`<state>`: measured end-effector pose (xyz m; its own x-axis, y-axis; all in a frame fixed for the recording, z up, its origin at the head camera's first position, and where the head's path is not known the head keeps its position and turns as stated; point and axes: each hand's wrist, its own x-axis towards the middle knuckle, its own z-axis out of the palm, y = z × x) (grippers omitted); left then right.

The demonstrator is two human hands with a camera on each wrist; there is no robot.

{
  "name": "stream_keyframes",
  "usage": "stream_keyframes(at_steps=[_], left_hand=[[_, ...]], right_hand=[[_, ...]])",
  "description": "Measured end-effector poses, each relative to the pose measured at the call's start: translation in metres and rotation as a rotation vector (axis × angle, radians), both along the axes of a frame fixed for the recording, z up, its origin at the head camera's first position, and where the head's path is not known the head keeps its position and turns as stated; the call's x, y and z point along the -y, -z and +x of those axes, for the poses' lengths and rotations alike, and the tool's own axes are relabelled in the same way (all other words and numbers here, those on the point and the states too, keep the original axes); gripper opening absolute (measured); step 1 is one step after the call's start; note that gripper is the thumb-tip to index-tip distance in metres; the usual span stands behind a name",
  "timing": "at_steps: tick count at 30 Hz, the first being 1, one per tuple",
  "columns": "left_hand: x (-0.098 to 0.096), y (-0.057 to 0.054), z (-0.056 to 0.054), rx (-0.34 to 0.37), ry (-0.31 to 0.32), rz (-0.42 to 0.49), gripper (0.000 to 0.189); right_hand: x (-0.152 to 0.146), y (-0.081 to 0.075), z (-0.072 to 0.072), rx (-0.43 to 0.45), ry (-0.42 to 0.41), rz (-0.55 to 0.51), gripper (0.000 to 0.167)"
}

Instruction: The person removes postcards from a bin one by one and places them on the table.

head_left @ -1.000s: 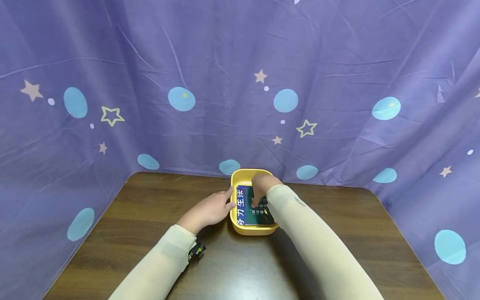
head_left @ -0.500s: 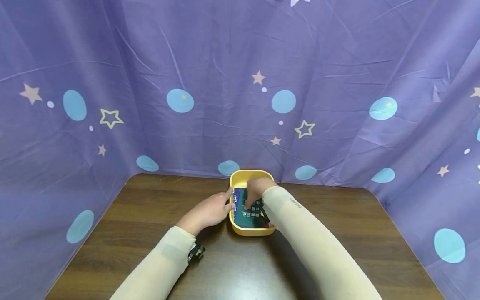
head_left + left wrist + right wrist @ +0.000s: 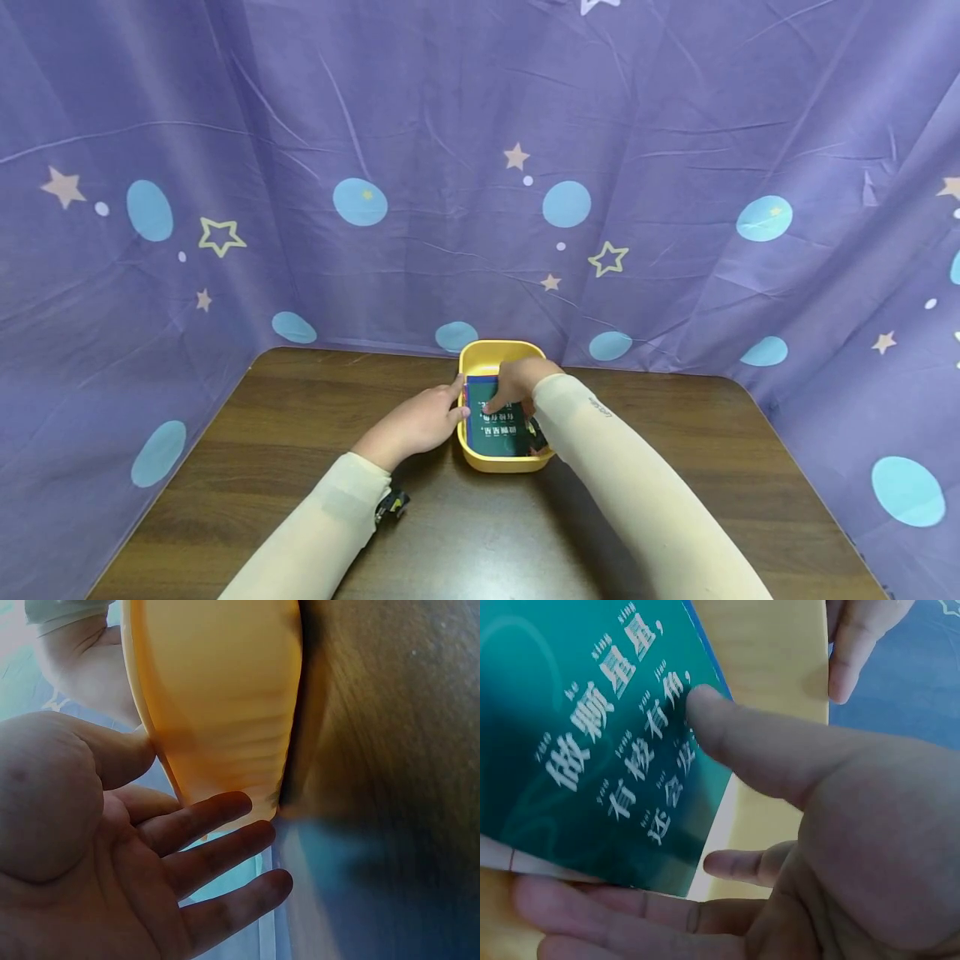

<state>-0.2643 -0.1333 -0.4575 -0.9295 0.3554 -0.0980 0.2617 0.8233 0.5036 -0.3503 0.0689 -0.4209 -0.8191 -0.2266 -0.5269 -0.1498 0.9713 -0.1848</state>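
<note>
Inside the yellow plastic tub, a dark green booklet with white Chinese lettering lies over a blue one, whose edge shows. The right hand reaches in from above. It grips the green booklet at the side, thumb on the cover and fingers along and under the edge. Outside the tub, the left hand steadies its left side. In the left wrist view, the thumb touches the rim, and three nearly straight fingers lie along the outer wall; the index finger is partly hidden.
The tub stands on a brown wooden table, close to its back edge. A purple curtain with stars and blue ovals hangs behind and at both sides. A black strap device sits at the left wrist.
The right hand has shifted the green booklet left inside the tub, so it now covers the blue one's white lettering. The left hand stays at the tub's side.
</note>
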Motion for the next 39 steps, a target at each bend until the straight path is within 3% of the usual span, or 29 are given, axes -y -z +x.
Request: stream_keyframes(at_steps=[7, 11, 18, 26, 31, 35, 39], left_hand=[[0.000, 0.000, 0.000, 0.014, -0.002, 0.001, 0.073], [0.002, -0.002, 0.000, 0.015, -0.011, 0.002, 0.071], [0.004, -0.004, 0.000, 0.007, -0.018, 0.004, 0.071], [0.002, -0.006, -0.002, -0.048, -0.015, 0.017, 0.068], [0.000, -0.007, -0.002, -0.034, -0.020, 0.025, 0.065], [-0.001, -0.007, -0.002, -0.030, -0.011, 0.026, 0.057], [-0.001, -0.007, -0.003, -0.041, -0.002, 0.027, 0.048]], right_hand=[[-0.008, 0.002, 0.000, 0.123, 0.074, -0.183, 0.046], [-0.010, 0.003, -0.001, 0.148, 0.080, -0.239, 0.040], [-0.008, 0.009, -0.003, 0.077, 0.054, -0.206, 0.043], [0.000, 0.010, -0.005, -0.065, 0.025, -0.124, 0.049], [0.003, 0.009, -0.008, -0.106, 0.007, -0.070, 0.048], [0.002, 0.008, -0.009, -0.096, 0.012, -0.087, 0.044], [-0.005, 0.003, -0.008, -0.080, 0.025, -0.195, 0.045]])
